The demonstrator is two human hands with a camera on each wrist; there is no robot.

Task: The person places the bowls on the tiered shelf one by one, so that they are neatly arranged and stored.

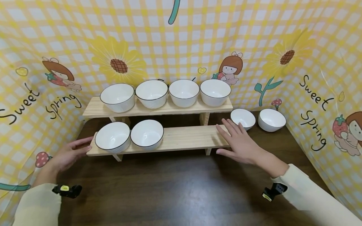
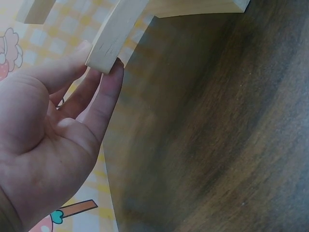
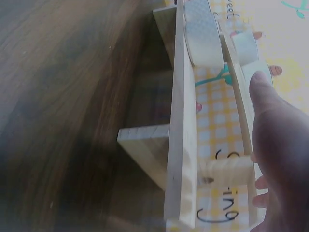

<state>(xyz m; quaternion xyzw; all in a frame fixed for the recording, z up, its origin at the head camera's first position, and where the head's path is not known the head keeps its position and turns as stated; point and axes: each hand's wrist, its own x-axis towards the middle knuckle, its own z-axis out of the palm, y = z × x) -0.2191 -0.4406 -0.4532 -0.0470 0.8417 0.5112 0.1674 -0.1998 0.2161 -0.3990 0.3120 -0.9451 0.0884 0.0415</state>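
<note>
My left hand (image 1: 68, 153) pinches the left end of the lower wooden shelf board (image 1: 186, 138). In the left wrist view, the thumb lies on one face of the board end (image 2: 107, 54) and the fingers on the other. On this lower board, two white bowls with dark rims, one at the left end (image 1: 113, 136) and one beside it (image 1: 147, 134), stand side by side. Over the board's right end my right hand (image 1: 240, 142) reaches with spread fingers, holding nothing. Its fingertips overlap the front of a small white bowl (image 1: 242, 117) in the head view.
Several white bowls (image 1: 183, 93) stand in a row on the upper wooden board (image 1: 158, 110) behind. Another white bowl (image 1: 272, 120) sits on the dark wood table (image 1: 169, 188) at the right. A yellow checked cloth (image 1: 175, 40) surrounds the back and sides.
</note>
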